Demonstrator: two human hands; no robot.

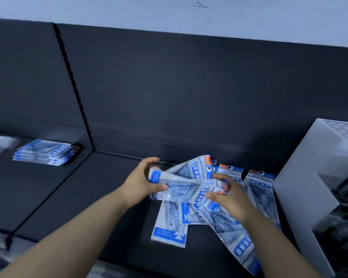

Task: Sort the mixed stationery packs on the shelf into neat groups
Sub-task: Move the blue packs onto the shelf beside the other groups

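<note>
Our left hand [142, 182] grips one end of the fanned ruler-set packs [181, 178] and our right hand [228, 197] pinches the other. Loose packs [169, 229] lie on the shelf [84, 189]. Neat stack [42, 153] sits well left. White box [301, 157] at right, contents unclear.

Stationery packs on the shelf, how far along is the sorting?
Done: one neat stack lies in the left bay. In hand: the left hand and right hand grip a fanned bundle. To do: loose packs splayed beneath and beside them.
</note>
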